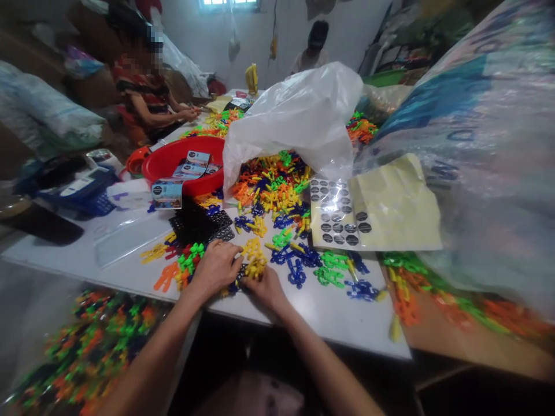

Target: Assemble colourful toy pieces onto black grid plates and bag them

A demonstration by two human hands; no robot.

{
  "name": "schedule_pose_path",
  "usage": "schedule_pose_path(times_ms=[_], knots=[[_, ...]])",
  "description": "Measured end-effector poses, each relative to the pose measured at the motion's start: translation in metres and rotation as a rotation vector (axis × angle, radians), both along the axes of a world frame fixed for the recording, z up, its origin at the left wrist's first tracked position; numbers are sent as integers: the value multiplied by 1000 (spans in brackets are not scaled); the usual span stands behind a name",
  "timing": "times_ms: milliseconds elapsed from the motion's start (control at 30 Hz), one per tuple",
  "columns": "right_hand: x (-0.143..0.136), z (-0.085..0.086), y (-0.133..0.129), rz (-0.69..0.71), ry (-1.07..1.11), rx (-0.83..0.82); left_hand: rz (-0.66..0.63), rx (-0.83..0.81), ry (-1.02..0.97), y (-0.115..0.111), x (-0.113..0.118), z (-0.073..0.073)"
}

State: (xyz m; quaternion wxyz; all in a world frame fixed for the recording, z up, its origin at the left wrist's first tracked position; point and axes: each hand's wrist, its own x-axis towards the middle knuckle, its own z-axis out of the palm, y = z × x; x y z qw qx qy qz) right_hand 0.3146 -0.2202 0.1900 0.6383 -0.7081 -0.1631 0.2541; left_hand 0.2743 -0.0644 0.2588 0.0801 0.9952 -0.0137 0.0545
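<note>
Head view: left hand [217, 266] and right hand [269, 289], fingers bent in at knobbly yellow plastic pieces [255, 252] near the surface's [303, 315] front edge, whether clenched cannot be told; step in hand, seemingly, two-handed arranging, calling next for careful fingertip alignment. Adjacent: flat black openwork pieces [193, 222]; crinkled translucent bag [295, 110]; smooth red basin [150, 167]; glossy sticker sheet [333, 216], dark ovals.

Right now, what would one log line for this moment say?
Left hand: at yellow plastic pieces, grip unclear | Right hand: at same pieces, grip unclear | Beyond, leftward: red basin | Beyond, rightward: round-sticker sheet
</note>
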Motion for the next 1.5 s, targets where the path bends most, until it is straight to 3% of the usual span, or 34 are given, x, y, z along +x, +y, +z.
schedule_pose_path(times_ms=[133,367,533,633,767,867,967,1067,1167,1233,1300,1400,1500], knots=[[-8,-16,20,-28,-27,-68,-34,-22,-23,2,-2,1],[-5,-34,18,119,-612,-328,-44,-5,0,-1,-6,3],[-10,-30,35,249,-743,-571,-28,57,-13,4,6,-3],[-2,-20,38,312,-750,-577,-12,85,11,10,9,-5],[48,6,0,412,-744,-510,-64,45,-3,15,2,-5],[107,25,-29,234,-829,-914,-61,33,-17,15,-1,-5],[152,31,-34,293,-905,-1070,-56,26,1,13,-1,-2],[169,31,-28,342,-918,-1022,-47,30,18,12,-2,1],[159,35,-28,341,-928,-978,-33,61,16,10,-4,3],[137,38,-30,290,-866,-832,-3,107,-21,7,-4,4],[106,34,-25,230,-710,-547,26,145,-45,5,-1,4],[56,11,-5,226,-462,-157,23,114,49,4,6,3],[28,-18,20,170,-373,-60,44,48,112,5,9,2]])
